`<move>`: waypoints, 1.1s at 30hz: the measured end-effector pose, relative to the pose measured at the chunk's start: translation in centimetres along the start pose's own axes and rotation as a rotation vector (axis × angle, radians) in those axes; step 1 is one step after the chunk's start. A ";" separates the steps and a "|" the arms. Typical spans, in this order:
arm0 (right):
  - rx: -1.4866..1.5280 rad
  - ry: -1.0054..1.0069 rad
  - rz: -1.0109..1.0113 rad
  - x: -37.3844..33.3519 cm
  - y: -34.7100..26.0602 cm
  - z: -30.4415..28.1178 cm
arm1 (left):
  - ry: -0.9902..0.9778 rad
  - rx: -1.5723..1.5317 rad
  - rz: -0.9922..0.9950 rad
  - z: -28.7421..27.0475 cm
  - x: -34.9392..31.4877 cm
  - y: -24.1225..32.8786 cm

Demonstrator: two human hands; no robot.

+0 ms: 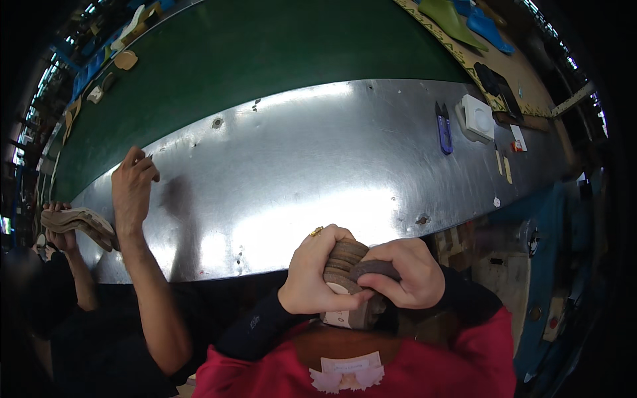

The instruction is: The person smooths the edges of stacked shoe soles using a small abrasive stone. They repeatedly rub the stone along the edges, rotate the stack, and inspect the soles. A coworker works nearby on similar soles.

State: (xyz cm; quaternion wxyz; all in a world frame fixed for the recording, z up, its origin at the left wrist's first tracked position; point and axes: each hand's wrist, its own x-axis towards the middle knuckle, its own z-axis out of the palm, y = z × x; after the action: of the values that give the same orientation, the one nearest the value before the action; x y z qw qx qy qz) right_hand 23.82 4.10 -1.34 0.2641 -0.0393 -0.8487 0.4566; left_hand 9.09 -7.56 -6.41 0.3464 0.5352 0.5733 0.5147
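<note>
Close to my body, at the table's near edge, my left hand (310, 273) is wrapped around a stack of brown shoe soles or insoles (346, 255). Several layers show between its thumb and fingers, and a pale label-like patch lies on the lower side. My right hand (417, 273) pinches the end of a dark brown sole piece (375, 266) between thumb and fingers, and this piece touches the right side of the stack. The stack's lower end is partly hidden by my left thumb and shadow.
A shiny metal table (285, 159) borders a green surface (265, 46). Toward the right lie purple thread snips (444, 131), a white square box (476, 118) and green and blue shoe lasts (454, 23). On the left a co-worker's raised hand (136, 174) hovers; their other holds soles (83, 222).
</note>
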 end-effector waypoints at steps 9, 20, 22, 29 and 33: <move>-0.035 0.131 0.095 -1.1 -0.3 2.2 | -0.015 -0.019 0.021 0.2 -0.5 -0.3; -0.060 0.140 0.127 -0.8 -1.7 1.8 | -0.049 -0.088 -0.081 0.3 -0.8 -0.1; -0.088 0.100 0.148 -0.5 -2.1 2.0 | -0.007 -0.009 -0.018 0.2 -0.7 0.0; -0.008 0.262 0.213 -2.0 -3.4 0.9 | 0.020 -0.012 -0.025 0.6 -0.6 0.3; 0.044 0.223 0.372 -2.0 -2.8 2.2 | 0.023 0.022 0.015 0.3 -0.5 0.4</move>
State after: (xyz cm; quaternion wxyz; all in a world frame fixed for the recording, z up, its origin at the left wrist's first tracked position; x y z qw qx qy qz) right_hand 25.00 0.22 -0.90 0.2683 -0.2397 -0.7822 0.5086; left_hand 9.58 -8.03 -6.15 0.3300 0.5374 0.5789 0.5169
